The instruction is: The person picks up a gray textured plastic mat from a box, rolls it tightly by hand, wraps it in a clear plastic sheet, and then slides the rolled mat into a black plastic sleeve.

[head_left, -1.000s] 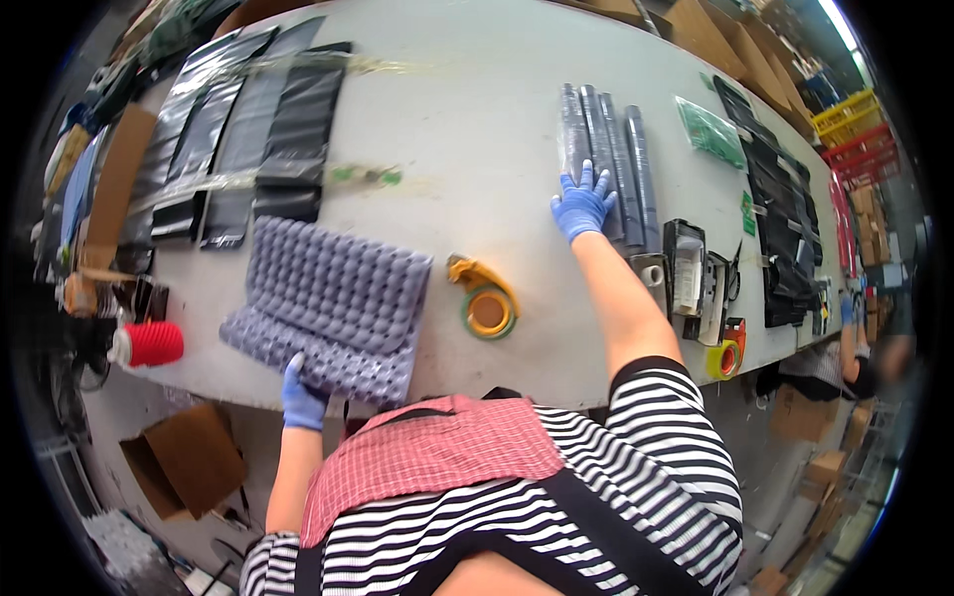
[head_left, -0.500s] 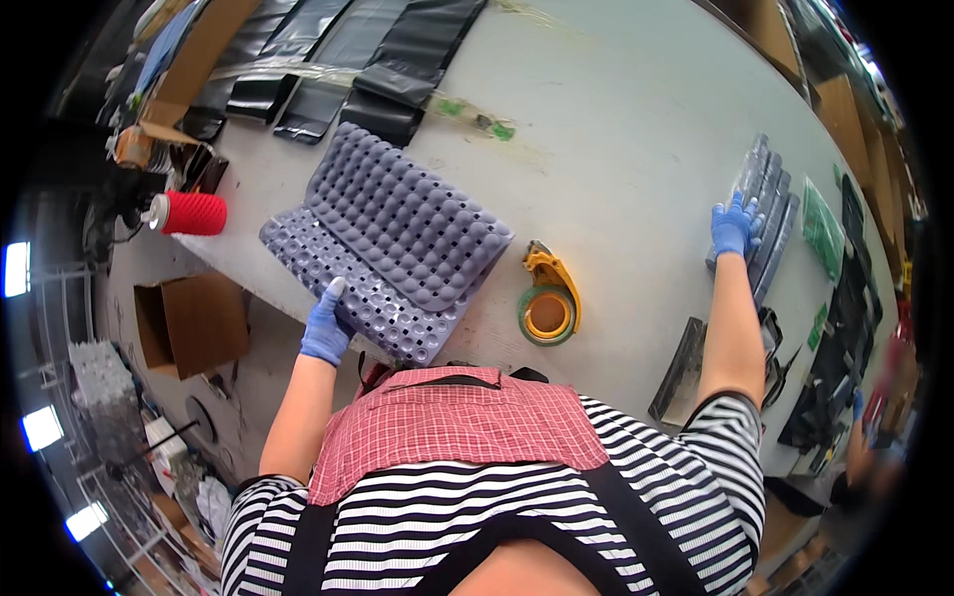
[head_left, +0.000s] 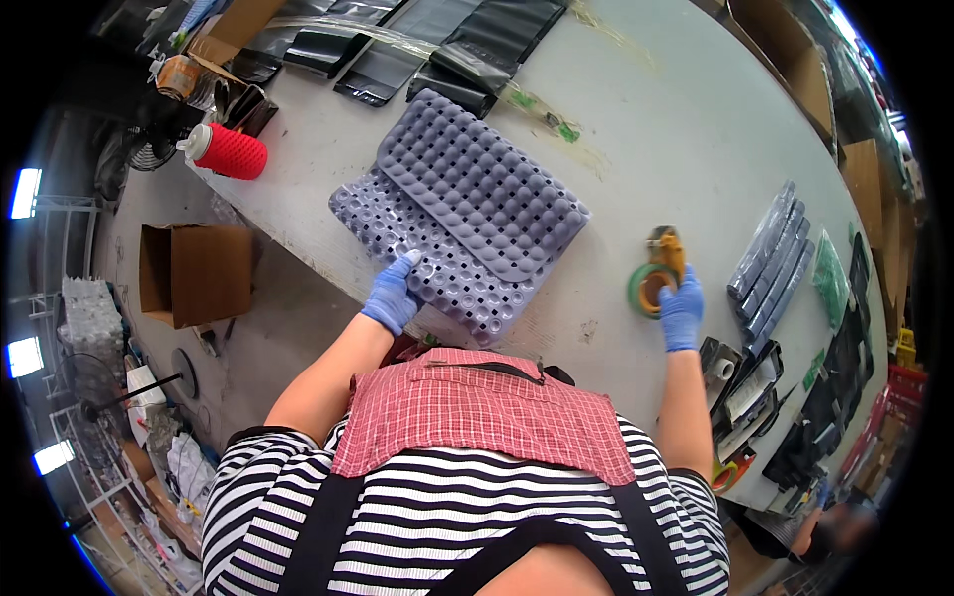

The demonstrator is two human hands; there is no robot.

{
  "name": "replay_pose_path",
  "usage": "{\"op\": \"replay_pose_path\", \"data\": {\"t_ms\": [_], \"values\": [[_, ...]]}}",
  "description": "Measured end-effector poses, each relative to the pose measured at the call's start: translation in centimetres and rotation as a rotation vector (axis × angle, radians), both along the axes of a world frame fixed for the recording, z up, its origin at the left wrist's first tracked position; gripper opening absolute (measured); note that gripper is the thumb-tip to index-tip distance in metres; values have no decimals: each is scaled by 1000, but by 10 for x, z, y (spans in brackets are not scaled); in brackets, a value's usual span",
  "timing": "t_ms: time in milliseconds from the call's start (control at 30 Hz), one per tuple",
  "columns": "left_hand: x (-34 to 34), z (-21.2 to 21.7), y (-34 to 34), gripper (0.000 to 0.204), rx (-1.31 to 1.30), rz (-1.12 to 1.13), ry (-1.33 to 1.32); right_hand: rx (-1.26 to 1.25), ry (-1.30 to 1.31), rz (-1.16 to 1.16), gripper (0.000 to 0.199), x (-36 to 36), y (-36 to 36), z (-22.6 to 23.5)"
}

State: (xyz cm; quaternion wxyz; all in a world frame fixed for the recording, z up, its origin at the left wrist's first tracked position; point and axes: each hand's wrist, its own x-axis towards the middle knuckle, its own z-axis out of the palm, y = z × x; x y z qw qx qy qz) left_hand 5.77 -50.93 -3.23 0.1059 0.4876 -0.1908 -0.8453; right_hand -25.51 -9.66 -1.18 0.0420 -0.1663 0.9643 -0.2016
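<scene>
A grey-purple bubbled bath mat point(head_left: 487, 194) lies folded over on the table, its upper layer covering part of the lower one. My left hand point(head_left: 394, 294), in a blue glove, grips the mat's near left edge with the thumb on top and the other fingers hidden below. To the right of the mat is a yellow tape dispenser point(head_left: 668, 248) with a roll of green-edged tape. My right hand point(head_left: 682, 311), also gloved in blue, is closed on the dispenser's right side. Several grey rolls point(head_left: 770, 266) in clear plastic lie side by side farther right.
Black plastic bags point(head_left: 497, 40) lie along the far left. A red bottle point(head_left: 235, 152) stands at the left table edge, above a cardboard box point(head_left: 204, 273) on the floor. Green packets point(head_left: 831, 278) and black tools point(head_left: 740, 387) occupy the right side.
My right hand has left the grey rolls and come back left to take hold of the tape dispenser, which now sits farther from the mat. My left hand keeps its grip. The view has shifted.
</scene>
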Motion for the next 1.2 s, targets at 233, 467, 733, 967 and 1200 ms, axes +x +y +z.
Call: {"op": "replay_pose_path", "data": {"t_ms": [233,467,733,967,1200], "values": [[-4,42,16,48,48,-68,44,-336,166,499,55,47,-132,50],[-2,53,11,47,-30,-170,54,244,87,749,56,126,-262,64],[34,88,7,59,-51,-407,269,-333,227,572,16,41,-237,158],[-45,133,26,54,-87,-576,220,-82,945,186,49,-157,-202,257],[-102,80,-49,52,-865,-600,0,-332,426,149,38,-85,-104,107]]}}
